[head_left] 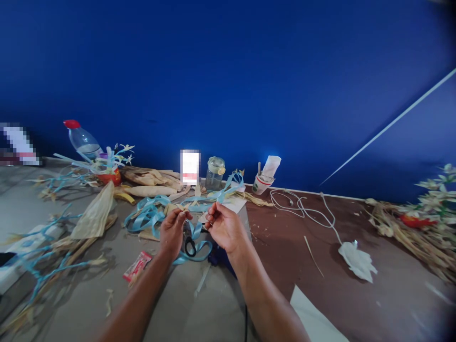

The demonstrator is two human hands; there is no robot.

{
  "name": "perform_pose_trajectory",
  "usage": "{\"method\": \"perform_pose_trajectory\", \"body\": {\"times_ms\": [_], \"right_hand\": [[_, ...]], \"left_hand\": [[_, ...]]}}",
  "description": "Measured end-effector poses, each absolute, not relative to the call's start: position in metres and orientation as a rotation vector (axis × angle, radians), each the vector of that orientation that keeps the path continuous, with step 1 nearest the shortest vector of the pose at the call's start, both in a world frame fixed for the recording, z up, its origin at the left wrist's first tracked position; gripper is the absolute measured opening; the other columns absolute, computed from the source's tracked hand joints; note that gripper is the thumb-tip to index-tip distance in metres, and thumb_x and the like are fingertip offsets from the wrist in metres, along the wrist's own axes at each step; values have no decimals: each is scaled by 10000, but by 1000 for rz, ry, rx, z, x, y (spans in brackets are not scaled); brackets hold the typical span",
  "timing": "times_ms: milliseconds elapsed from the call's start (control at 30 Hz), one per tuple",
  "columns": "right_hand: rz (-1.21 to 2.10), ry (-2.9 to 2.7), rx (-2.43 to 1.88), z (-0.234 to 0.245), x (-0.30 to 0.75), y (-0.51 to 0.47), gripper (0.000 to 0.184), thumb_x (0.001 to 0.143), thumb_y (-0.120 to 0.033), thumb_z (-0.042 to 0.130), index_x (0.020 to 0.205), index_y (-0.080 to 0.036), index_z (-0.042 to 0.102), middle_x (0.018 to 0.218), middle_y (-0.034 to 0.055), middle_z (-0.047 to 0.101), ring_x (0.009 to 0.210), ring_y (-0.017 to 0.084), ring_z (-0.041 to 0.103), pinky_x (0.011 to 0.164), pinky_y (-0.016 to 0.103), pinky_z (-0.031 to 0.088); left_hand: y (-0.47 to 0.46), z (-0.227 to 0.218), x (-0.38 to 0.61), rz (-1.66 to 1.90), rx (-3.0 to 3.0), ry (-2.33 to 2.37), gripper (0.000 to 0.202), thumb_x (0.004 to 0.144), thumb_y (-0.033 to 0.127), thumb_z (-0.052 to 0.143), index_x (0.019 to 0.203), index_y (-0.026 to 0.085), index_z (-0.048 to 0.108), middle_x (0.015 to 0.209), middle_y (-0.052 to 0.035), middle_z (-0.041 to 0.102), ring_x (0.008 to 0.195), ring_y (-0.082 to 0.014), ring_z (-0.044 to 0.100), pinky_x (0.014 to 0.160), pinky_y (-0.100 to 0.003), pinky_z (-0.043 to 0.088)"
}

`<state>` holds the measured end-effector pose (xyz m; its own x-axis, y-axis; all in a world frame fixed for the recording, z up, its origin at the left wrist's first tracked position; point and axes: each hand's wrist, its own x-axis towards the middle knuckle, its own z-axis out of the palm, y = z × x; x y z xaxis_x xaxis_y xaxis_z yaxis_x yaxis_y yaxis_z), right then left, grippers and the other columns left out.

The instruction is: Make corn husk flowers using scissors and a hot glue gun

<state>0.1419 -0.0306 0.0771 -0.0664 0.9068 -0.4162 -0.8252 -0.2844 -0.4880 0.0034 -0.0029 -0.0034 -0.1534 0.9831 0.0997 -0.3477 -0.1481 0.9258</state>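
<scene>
White sheet [317, 318] lies nearest, at the near right edge of the worktop [285, 247]. Beyond it both forearms reach forward. The left hand [173, 232] and right hand [225, 229] are raised close together over the middle of the worktop. Each grip is pinched together on the blue ribbon [223, 191], which runs from the fingertips up and to the far right, with more loops spread to the left. Black-handled scissors [190, 246] sit just below the left hand. A red wrapper [137, 267] lies near left and a white cable [302, 206] trails to the right. Farther back, by the blue wall, stand a glass jar [215, 173], a paper cup [262, 183] and a plastic bottle [82, 141].
</scene>
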Motion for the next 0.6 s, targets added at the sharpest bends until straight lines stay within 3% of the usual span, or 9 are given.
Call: {"method": "perform_pose_trajectory", "body": {"times_ms": [600], "right_hand": [[1700,-248,-825,73,141,-31,139,683,-236,659,652,-186,533,599,-47,497,515,90,428,515,238,325]], "left_hand": [[2,2,1,1517,719,693,231,652,327,786,709,187,611,650,24,623,637,-105,592,683,-272,503]]}}
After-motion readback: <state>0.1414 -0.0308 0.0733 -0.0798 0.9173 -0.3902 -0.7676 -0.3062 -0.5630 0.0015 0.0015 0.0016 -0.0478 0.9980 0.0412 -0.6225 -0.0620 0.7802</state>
